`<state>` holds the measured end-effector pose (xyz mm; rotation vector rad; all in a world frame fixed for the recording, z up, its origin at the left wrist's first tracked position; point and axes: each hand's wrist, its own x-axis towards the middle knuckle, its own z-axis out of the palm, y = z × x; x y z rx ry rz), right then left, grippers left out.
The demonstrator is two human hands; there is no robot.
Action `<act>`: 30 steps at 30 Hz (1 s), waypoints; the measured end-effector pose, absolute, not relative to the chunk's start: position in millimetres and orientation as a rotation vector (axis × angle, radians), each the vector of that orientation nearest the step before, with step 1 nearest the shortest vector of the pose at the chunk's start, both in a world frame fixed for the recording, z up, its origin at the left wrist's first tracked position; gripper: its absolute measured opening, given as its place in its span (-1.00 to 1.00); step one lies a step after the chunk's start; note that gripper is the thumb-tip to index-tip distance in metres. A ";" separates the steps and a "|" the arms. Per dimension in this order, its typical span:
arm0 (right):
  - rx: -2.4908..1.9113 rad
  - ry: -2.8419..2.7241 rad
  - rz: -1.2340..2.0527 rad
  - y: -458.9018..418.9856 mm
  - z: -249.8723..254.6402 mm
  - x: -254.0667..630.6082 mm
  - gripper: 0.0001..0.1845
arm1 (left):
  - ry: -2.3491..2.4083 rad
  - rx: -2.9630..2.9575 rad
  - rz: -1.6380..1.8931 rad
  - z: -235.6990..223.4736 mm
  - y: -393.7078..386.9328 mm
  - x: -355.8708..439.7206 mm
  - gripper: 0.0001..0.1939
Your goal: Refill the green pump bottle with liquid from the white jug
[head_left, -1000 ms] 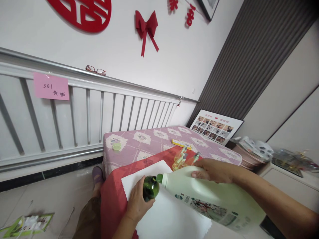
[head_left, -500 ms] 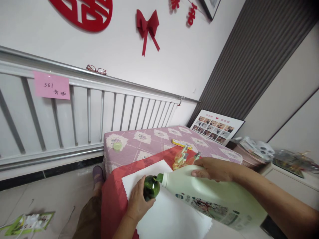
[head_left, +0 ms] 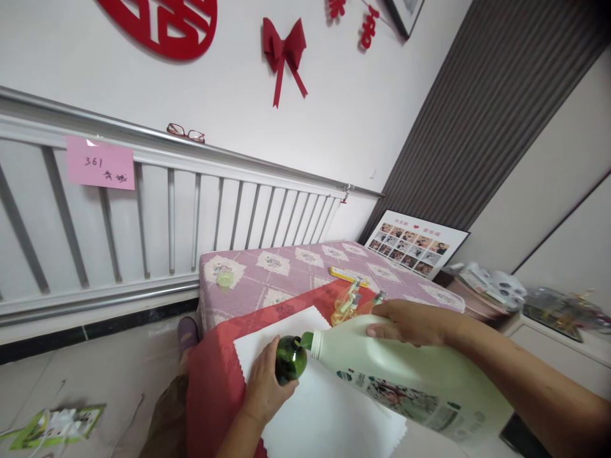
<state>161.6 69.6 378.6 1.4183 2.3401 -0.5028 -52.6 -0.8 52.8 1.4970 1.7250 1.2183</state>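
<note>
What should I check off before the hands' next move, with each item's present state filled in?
1. Left hand gripping the dark green bottle: ok, fingers and thumb curve around its side.
2. Right hand holding the pale green jug: ok, jug tipped toward the bottle.
3. Green spout lined up with the bottle's mouth: ok, its tip is at the opening; contact unclear.
4. Room left in the bottle: cannot tell, the dark wall hides the level.
5. White mat free of drips: cannot tell, the jug covers part of it.
</note>
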 end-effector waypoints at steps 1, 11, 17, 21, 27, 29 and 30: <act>1.417 2.341 -0.492 69.8 379.0 161.0 -0.38 | 1.722 1.497 1.222 52.5 -0.8 -52.7 0.00; 1.410 2.335 -0.464 70.1 382.2 159.7 -0.40 | 1.732 1.487 1.187 59.7 -2.1 -53.2 0.00; 1.387 2.350 -0.461 74.2 380.0 161.2 -0.41 | 1.724 1.496 1.194 57.3 -2.7 -52.9 -0.01; 1.381 2.346 -0.433 74.3 380.8 160.0 -0.39 | 1.728 1.493 1.194 56.4 -2.5 -52.7 -0.01; 1.376 2.350 -0.413 69.0 384.4 155.7 -0.39 | 1.723 1.501 1.219 53.0 -1.7 -53.1 -0.01; 1.373 2.332 -0.406 67.7 385.4 154.2 -0.38 | 1.723 1.504 1.226 51.4 -1.2 -53.1 -0.02; 1.379 2.325 -0.403 67.2 385.8 153.6 -0.37 | 1.722 1.507 1.228 50.7 -0.9 -53.1 -0.02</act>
